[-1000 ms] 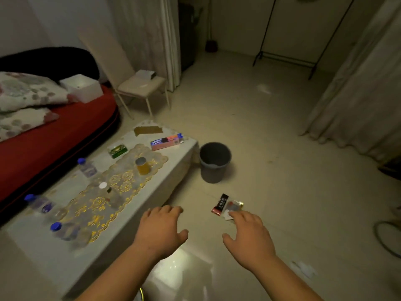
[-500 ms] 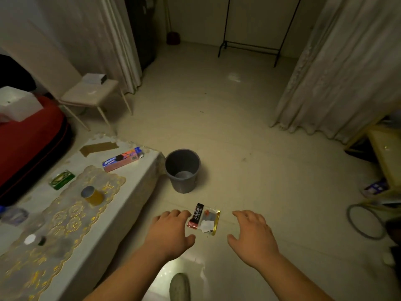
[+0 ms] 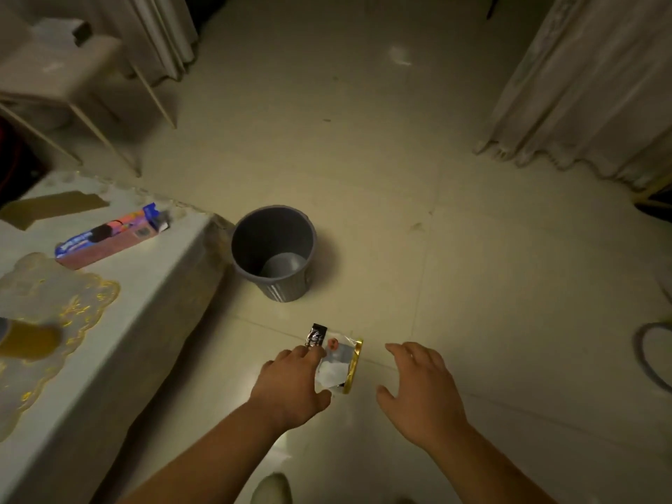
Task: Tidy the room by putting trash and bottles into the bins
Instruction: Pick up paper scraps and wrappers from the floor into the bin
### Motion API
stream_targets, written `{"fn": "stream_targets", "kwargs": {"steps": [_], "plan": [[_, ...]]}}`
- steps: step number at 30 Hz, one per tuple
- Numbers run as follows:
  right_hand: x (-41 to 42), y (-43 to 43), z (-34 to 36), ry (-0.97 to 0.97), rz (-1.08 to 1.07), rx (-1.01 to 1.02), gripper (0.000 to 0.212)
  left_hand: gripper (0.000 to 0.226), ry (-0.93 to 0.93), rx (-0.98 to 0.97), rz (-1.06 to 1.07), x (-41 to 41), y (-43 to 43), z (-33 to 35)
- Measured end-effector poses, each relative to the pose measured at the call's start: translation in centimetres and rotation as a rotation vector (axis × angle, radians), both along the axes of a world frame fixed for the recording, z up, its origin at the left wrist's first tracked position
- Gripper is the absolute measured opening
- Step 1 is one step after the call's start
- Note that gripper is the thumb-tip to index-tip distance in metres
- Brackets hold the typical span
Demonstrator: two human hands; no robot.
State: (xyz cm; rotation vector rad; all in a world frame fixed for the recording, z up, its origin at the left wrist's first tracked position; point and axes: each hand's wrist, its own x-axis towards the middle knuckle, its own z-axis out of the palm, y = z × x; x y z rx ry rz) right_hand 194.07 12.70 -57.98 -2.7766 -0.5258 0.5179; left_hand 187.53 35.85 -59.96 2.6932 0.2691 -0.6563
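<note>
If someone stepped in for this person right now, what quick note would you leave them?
Left hand: open, fingers at the edge of the wrappers on the floor; no grip visible.
Right hand: open, beside them, holding nothing.
Grey bin stands just beyond, by the table corner; nothing seen inside.
Done: nothing binned, apparently.
Left: bin the wrappers, then likely the biscuit box on the table.
</note>
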Motion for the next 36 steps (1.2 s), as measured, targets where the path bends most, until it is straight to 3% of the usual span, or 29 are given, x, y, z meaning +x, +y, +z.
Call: {"fn": "stream_targets", "kwargs": {"steps": [11,17,21,24,29,36], "plan": [[8.5,-0.2,-30.0,-0.021,0.076,0.017,0.066,0.093,0.094,-0.090,0.055,7.1,-2.2,-35.2],[9.4,0.6,-41.3,-0.034,0.146,0.023,0.067,0.086,0.076,-0.118,0.059,6.5,-3.0,-47.8],[9.2,1.0,-45.4,-0.030,0.171,0.018,0.068,0.076,-0.002,-0.009,0.029,6.2,-2.9,-51.7],[9.0,1.3,-46.2,-0.004,0.199,-0.003,0.069,0.055,-0.034,-0.060,0.006,6.6,-2.4,-52.7],[9.1,1.7,-45.2,0.018,0.217,0.022,0.069,0.043,-0.051,-0.196,0.096,7.4,-0.5,-50.1],[10.1,6.7,-46.5,0.063,0.298,0.054,0.071,0.031,-0.156,-0.180,0.269,6.3,4.7,-46.8]]}}
